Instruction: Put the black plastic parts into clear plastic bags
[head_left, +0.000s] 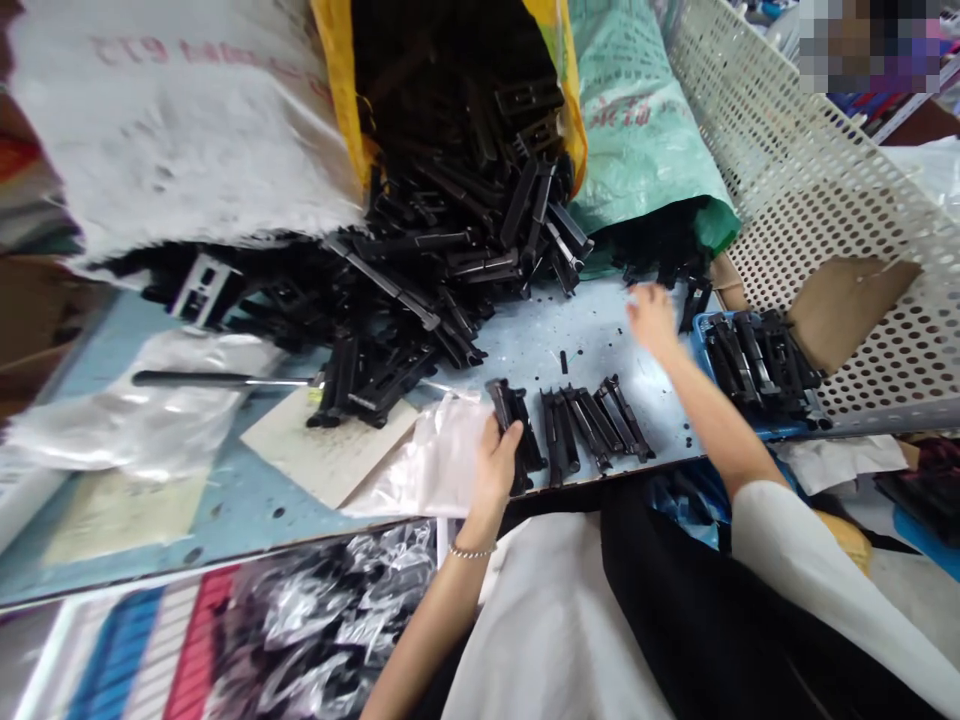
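My left hand [495, 462] grips a black plastic part [514, 420] at the near edge of the blue table [570, 340], fingers wrapped round it. A row of similar black parts [592, 425] lies side by side just right of it. My right hand [651, 315] reaches out over the table toward black parts [694, 290] spilling from a green sack [637, 130]; it is blurred by motion and its fingers are not clear. A big heap of black parts [435, 260] pours from a yellow sack [341, 90] further left.
A blue tray [772, 428] holding more black parts stands at the right, against a white perforated panel [810, 170]. A white sack [187, 120], clear plastic bags [427, 460], a tool with a dark handle [202, 380] and a paper sheet [330, 450] lie at the left.
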